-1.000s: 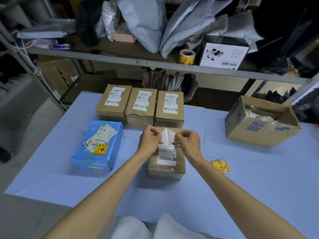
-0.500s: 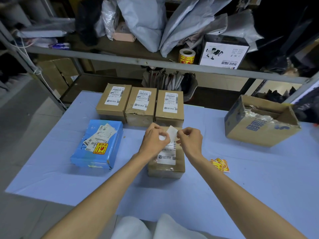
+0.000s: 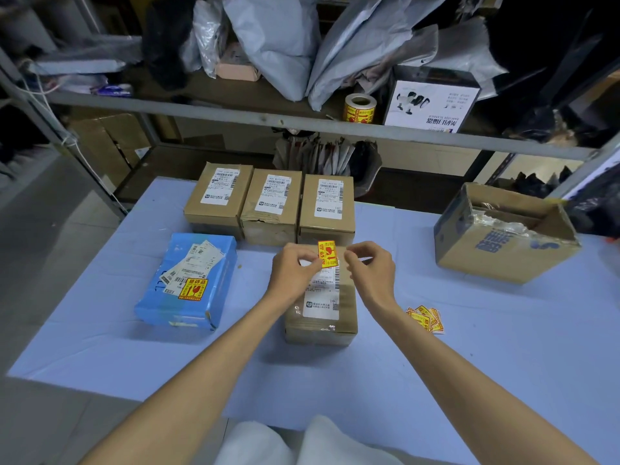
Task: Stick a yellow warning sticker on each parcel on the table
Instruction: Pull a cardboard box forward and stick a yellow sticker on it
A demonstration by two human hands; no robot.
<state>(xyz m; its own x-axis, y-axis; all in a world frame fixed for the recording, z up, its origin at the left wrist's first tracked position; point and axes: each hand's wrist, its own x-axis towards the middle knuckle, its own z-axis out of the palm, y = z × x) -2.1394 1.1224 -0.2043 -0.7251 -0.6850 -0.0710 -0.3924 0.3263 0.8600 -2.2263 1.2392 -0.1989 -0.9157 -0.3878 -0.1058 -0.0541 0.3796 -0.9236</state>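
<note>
Blue table [image 3: 503, 364] carries brown parcels [image 3: 271, 203], a blue parcel [image 3: 214, 297], an open carton [image 3: 503, 250], loose stickers [image 3: 425, 318]

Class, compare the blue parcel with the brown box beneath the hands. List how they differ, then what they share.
The blue parcel already wears a yellow sticker; the brown box has none, its loose sticker pinched above it by the left hand. The blue parcel carries several skewed labels; the brown box one straight label. Both lie on the table with white labels.

A desk [image 3: 486, 380] covered in pale blue cloth stands on a grey tiled floor [image 3: 40, 250]. Behind it runs a grey metal shelf rack [image 3: 208, 110], its lower level in dim shadow.
</note>
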